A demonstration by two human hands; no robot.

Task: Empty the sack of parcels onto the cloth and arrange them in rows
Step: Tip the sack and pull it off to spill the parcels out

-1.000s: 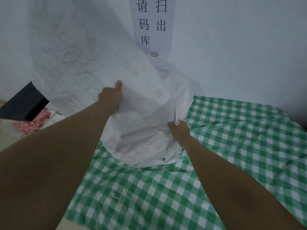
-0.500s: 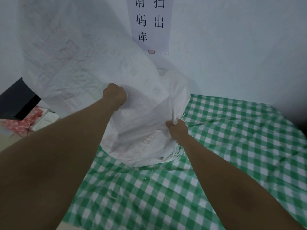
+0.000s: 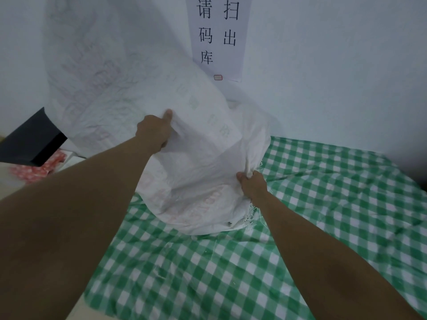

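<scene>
Cloth (image 3: pixel 323 227): green-and-white checked, wrinkled, spread over the flat surface from the near edge back to the wall; its left edge runs diagonally under the left forearm.
Forearms: both bare, reaching forward from the bottom corners; the left one covers much of the lower left of the view and hides the cloth's edge there.
Right hand (image 3: pixel 253 184): fingers curled tight, pinching a bunched fold of the sack's frayed edge, just above the cloth.
Loose threads (image 3: pixel 250 215): white strands hang from that frayed edge beside the right wrist, touching the cloth.
Sack (image 3: pixel 196 176): white woven plastic with faint red and green printing, its lower bulge resting on the cloth's far-left part, the rest lifted and billowing up and left against the wall. Its fabric hides whatever is inside; no parcel can be made out.
Left hand (image 3: pixel 153 130): higher and farther than the right, gripping a raised fold of the sack, thumb laid flat on top, fingers tucked under the fabric.
Red patterned item (image 3: pixel 34 173): lies off the cloth at the left, partly behind the left forearm; blurred.
Black object (image 3: pixel 30 144): dark, angular, just behind the red item, its right corner hidden by the sack.
Paper notice (image 3: pixel 218 35): white sheet with black Chinese characters, fixed to the wall; the sack's top overlaps its lower left corner.
Wall (image 3: pixel 335 65): plain pale, behind everything.
</scene>
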